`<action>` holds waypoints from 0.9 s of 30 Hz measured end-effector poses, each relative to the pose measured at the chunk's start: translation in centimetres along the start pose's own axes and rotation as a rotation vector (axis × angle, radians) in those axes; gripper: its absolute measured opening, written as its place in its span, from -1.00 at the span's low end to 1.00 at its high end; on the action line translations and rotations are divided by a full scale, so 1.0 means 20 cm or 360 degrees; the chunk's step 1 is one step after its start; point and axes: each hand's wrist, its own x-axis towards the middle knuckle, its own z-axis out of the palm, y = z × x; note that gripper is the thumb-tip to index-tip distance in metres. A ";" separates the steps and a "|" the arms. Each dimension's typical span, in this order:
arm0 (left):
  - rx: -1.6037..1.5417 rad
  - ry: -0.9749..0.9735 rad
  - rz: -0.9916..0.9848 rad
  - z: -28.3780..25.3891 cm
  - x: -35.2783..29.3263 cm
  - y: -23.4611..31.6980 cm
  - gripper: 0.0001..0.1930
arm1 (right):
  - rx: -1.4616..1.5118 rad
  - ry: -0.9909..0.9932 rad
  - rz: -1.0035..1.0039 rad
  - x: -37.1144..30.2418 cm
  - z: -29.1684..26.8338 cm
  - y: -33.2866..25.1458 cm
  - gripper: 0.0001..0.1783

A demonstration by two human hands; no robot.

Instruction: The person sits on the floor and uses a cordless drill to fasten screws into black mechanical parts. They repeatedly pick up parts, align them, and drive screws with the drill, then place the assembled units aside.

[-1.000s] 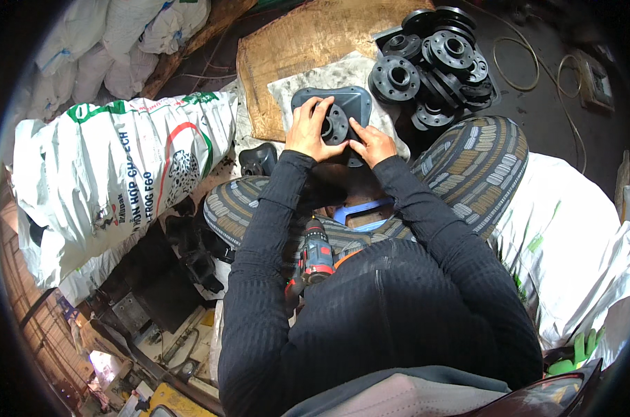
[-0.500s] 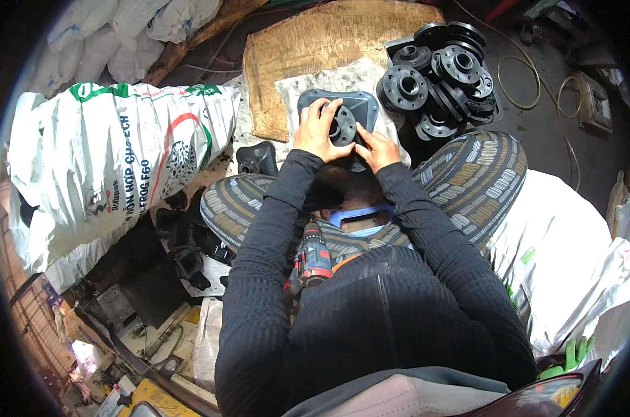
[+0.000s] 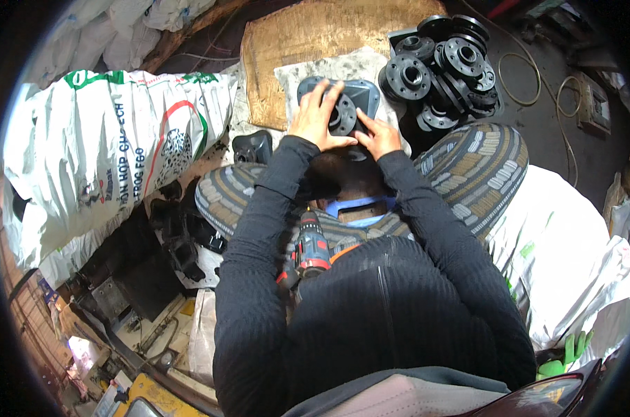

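A round black flange point(image 3: 345, 115) with a central hole and bolt holes lies against a dark grey, rounded-corner plate point(image 3: 362, 90). My left hand point(image 3: 316, 119) curves round the flange's left side, its fingers reaching over the top edge and its thumb below. On the lower right, my right hand point(image 3: 380, 137) grips the flange's edge with thumb and fingertips. The underside of the flange is hidden. A red and black cordless drill point(image 3: 311, 247) rests against my body between the forearms, bit pointing away.
Many black flanges point(image 3: 440, 76) are piled at the far right. Brown cardboard point(image 3: 280, 48) and a white cloth point(image 3: 360, 62) lie underneath the work. A big white sack point(image 3: 58, 160) stands left, next to a smaller dark moulded part point(image 3: 252, 147). A hose point(image 3: 537, 76) coils on the right floor.
The view has shifted slightly. My left fingers have spread and straightened a little over the flange, while my right hand stays at its lower right edge.
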 end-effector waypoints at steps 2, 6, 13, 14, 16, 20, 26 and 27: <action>0.0252 0.0018 -0.0122 -0.17 -0.06 0.13 0.03 | 0.0209 0.0083 0.0153 -0.01 -0.01 -0.01 -0.39; -0.0274 -0.0335 -0.0180 -0.68 -0.56 0.21 -0.42 | 0.2505 0.0022 0.1035 0.04 -0.18 -0.01 -0.50; 0.0167 -0.0489 -0.0870 -0.31 -1.30 0.59 -0.24 | 0.2950 -0.0359 0.0904 -0.10 -0.32 -0.19 -0.48; 0.0198 -0.0347 -0.0903 -0.24 -1.29 0.58 -0.32 | 0.3014 -0.0369 0.0891 -0.10 -0.32 -0.21 -0.51; -0.0009 -0.0335 -0.1110 -0.31 -1.19 0.63 -0.39 | 0.3171 -0.0476 0.0796 -0.10 -0.31 -0.24 -0.54; -0.0554 0.0075 -0.0981 -0.49 -1.07 0.62 -0.69 | 0.3089 -0.0580 0.0922 -0.13 -0.33 -0.32 -0.62; -0.0927 -0.0073 -0.0975 -0.71 -0.83 0.60 -0.82 | 0.2754 -0.0918 0.0980 -0.14 -0.31 -0.35 -0.64; -0.0999 -0.0086 -0.1040 -0.71 -0.78 0.61 -0.82 | 0.2737 -0.0929 0.1020 -0.15 -0.30 -0.34 -0.67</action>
